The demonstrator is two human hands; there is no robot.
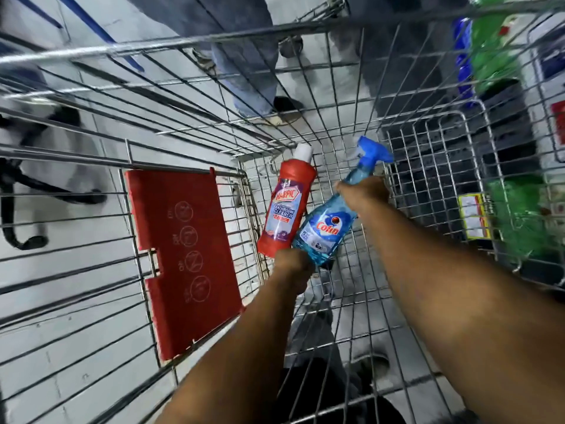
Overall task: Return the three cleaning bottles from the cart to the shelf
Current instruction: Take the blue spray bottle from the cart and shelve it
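A: Left side first. What have you got?

B: Red plastic flap (183,258) lying against the wire cart (91,191) wall, at about 9 o'clock from your hands. Printed circle icons on it, too blurred to read.

A: And the bottles?

B: Two visible. The red bottle (286,209), white cap pointing to 12 o'clock, lies in the cart just right of the flap. The blue spray bottle (328,228) touches it on the right, tilted, trigger head toward 1 o'clock. A third bottle I cannot make out.

A: Your left hand?

B: Your left hand (293,267) is closed at the bottom ends of both bottles, at 6 o'clock from them. It meets the base of the blue one; whether it also grips the red one, cannot tell.

A: Right hand?

B: Your right hand (363,194) is wrapped around the neck of the blue spray bottle, just below the trigger. Firm hold, fingers curled out of sight behind it.

A: Further right?

B: Green packs (519,221) and a yellow price tag (474,215) on shelving beyond the cart wall, at 3 o'clock. Someone's jeans (244,75) and shoes stand past the cart's far end, at 12 o'clock.
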